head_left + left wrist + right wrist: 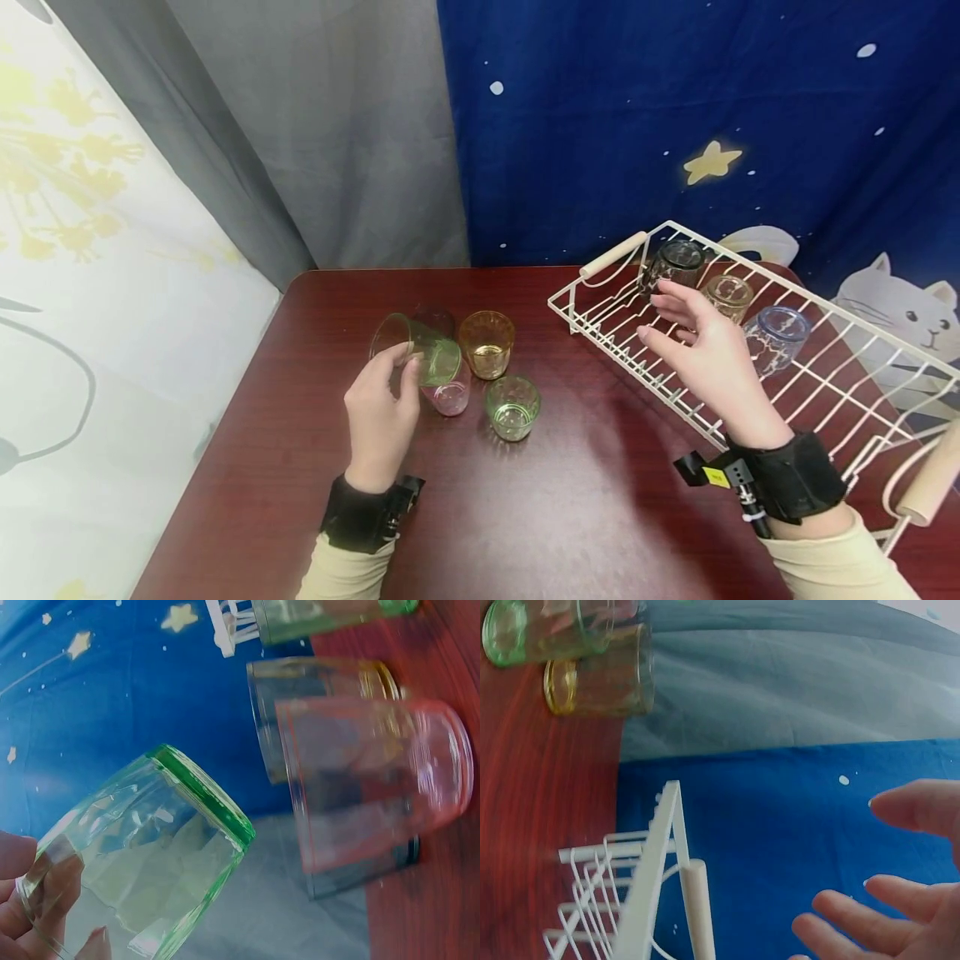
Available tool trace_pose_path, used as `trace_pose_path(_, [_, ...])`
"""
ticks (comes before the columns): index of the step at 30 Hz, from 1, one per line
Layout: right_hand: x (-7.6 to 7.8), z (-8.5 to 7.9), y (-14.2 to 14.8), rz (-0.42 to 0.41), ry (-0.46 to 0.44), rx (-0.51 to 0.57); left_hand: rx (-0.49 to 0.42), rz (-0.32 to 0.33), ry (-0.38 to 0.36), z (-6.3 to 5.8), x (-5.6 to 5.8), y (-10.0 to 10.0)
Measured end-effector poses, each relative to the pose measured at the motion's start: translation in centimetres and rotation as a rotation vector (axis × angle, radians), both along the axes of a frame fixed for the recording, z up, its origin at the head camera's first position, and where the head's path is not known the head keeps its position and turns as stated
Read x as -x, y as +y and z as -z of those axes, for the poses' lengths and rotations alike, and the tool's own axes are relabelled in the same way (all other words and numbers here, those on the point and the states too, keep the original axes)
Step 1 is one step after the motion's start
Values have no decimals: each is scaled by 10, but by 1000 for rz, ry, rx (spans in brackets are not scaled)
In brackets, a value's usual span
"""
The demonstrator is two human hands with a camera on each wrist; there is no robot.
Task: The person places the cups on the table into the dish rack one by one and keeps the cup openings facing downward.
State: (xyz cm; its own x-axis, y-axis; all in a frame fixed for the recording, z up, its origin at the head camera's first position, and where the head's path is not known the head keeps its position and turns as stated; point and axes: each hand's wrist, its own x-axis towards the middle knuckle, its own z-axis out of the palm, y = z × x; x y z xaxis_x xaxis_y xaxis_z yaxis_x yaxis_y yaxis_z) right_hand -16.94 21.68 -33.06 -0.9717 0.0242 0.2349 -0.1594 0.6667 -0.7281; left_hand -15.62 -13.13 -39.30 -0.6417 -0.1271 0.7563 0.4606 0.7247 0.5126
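Observation:
My left hand (381, 408) pinches a clear green glass (431, 348) near its rim and holds it tilted, its thick green base (202, 796) turned away from the fingers. Below and beyond it on the table stand a pink glass (452, 398), an amber glass (487, 343), a dark glass (435, 320) and a second green glass (513, 408), all upright. My right hand (708, 358) hovers over the white wire rack (622, 354) with fingers spread and nothing in them. In the rack a black glass (678, 260), an amber one (729, 293) and a blue one (780, 333) sit upside down.
The rack stands at the table's right side, with wooden handles (615, 255) at both ends. A dark red table (570, 517) carries everything. Behind it hang a grey curtain (360, 142) and a blue starry one (600, 125); a pale patterned surface (97, 275) lies left.

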Motion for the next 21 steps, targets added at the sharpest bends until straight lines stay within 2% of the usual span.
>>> trace_pose_path(5, [-1,10,-14,-78,17,111,-58,46,-51,0,-3,12])
trace_pose_path(11, [-2,25,-30,-159,-12,253,-115,82,-117,-1,-7,23])
trace_pose_path(16, [-2,38,-39,-211,-23,324,-176,98,-113,2,-10,34])
trace_pose_path(21, [-1,43,-47,-225,-62,352,-332,204,-169,4,-14,49])
